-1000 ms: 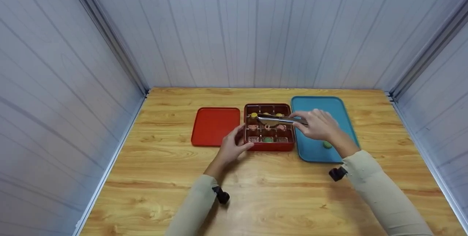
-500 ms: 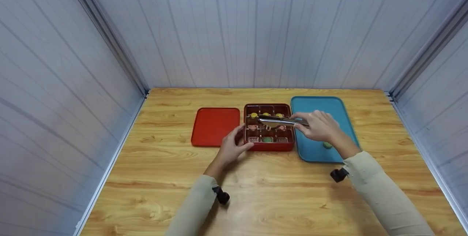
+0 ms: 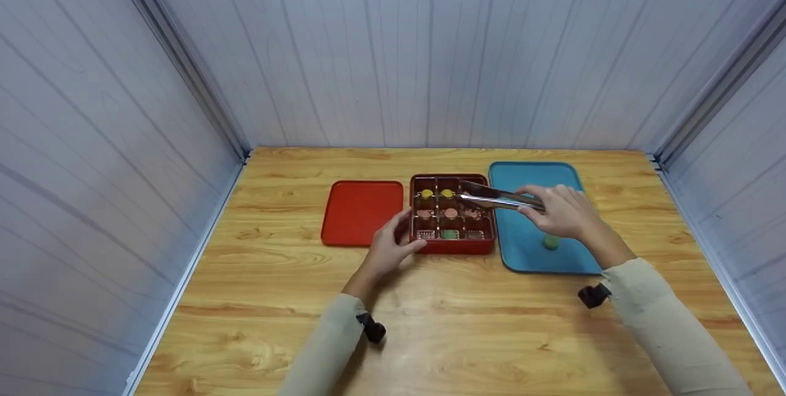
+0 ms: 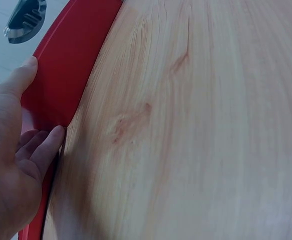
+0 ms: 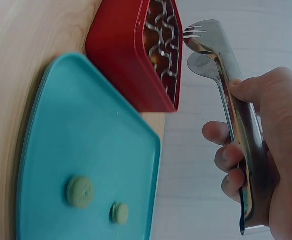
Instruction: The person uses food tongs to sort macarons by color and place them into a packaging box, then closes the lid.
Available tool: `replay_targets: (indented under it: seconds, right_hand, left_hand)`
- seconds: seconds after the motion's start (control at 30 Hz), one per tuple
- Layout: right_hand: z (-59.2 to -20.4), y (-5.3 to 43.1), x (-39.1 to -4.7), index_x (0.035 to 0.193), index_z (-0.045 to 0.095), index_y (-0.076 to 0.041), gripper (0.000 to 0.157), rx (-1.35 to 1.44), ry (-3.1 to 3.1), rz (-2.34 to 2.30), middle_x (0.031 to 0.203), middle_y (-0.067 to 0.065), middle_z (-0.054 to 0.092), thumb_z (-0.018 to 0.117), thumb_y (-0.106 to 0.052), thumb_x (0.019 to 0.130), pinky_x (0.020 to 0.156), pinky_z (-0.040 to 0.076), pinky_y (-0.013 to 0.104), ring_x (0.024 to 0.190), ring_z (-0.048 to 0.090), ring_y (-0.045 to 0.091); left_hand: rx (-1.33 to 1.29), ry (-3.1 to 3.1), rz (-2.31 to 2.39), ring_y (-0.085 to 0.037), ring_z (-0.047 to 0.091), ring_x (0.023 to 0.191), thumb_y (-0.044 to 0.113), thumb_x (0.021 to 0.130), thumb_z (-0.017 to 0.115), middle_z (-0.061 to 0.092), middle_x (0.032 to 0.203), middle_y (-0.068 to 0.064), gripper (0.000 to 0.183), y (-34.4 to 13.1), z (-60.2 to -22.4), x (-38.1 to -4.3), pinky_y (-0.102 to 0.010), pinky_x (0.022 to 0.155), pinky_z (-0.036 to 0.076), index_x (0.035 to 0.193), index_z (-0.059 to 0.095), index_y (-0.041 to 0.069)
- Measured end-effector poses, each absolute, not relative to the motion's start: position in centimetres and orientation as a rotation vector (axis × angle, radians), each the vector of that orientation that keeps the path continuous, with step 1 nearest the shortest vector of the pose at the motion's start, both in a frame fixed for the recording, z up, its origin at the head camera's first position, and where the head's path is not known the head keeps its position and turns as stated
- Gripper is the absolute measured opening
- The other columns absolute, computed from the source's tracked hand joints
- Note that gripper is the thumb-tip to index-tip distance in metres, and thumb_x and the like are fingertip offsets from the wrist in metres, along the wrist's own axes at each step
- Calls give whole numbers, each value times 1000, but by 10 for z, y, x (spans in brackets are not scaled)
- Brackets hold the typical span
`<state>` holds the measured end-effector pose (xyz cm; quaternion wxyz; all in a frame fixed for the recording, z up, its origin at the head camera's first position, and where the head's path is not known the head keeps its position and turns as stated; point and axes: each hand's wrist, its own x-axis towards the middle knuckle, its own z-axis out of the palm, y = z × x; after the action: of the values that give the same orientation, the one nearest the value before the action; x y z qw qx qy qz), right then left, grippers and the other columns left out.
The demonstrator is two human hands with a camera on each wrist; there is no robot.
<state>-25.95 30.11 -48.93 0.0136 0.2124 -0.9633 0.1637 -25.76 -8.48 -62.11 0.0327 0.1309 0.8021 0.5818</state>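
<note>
My left hand (image 3: 391,246) holds the front left corner of a red divided box (image 3: 451,247), thumb on its front and fingers along its left side. My right hand (image 3: 562,212) grips metal tongs (image 3: 506,198). Their tips stand a little apart over the box's right side, with nothing visible between them. In the back row are yellow macarons (image 3: 447,194); the tongs cover the right compartment. Pink macarons (image 3: 451,213) fill the middle row. A green macaron (image 3: 450,234) sits front centre, between two compartments showing only clear ridged liner.
To the right lies a blue tray (image 3: 522,255), with two green macarons (image 5: 79,192) on it in the right wrist view. The right hand hides one from the head view. A flat red lid or tray (image 3: 362,212) lies left of the box. Pale panels (image 3: 393,52) wall the wooden table.
The right hand and tongs have drawn right, from the box's middle to its right side. The tong tips have spread, uncovering the middle pink macaron. The left hand has stayed put.
</note>
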Motion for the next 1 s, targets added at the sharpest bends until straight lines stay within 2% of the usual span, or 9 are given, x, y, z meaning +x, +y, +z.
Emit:
replay_targets:
  seconds: [0.13,0.33,0.57,0.73,1.0]
  right_hand:
    - [-488,315,-257,148,72,-12,41,627,-3014,535,56,-1,50,70,-32,112,49,24,28,47,32,12]
    - [-487,335,-253,151,68,-9,46,561,-3055,566,60,0,58,68,-35,114,50,29,30,48,38,14]
    - [-490,357,-250,152,68,-7,47,487,-3071,522,57,-1,50,69,-34,113,49,28,29,48,35,13]
    - [-494,375,-248,152,67,-5,48,418,-3088,502,61,-1,52,70,-32,112,51,30,30,52,41,15]
    - [-499,397,-247,150,67,-3,50,362,-3101,480,67,3,55,69,-35,112,52,31,31,56,43,17]
  left_hand:
    - [402,2463,1792,-41,57,158,21,98,90,56,171,-22,86,-84,-621,-258,-52,134,47,171,47,6]
    - [403,2464,1786,-40,59,156,20,99,89,59,168,-22,84,-85,-621,-258,-51,132,50,170,47,5]
    - [372,2462,1781,-39,57,158,22,99,90,57,170,-21,85,-86,-622,-257,-50,133,48,171,47,8]
    - [372,2462,1774,-39,58,157,23,99,89,58,169,-21,86,-86,-623,-257,-50,133,49,171,46,8]
    - [383,2465,1777,-40,57,158,23,99,90,57,170,-21,87,-86,-622,-258,-50,134,47,172,45,7]
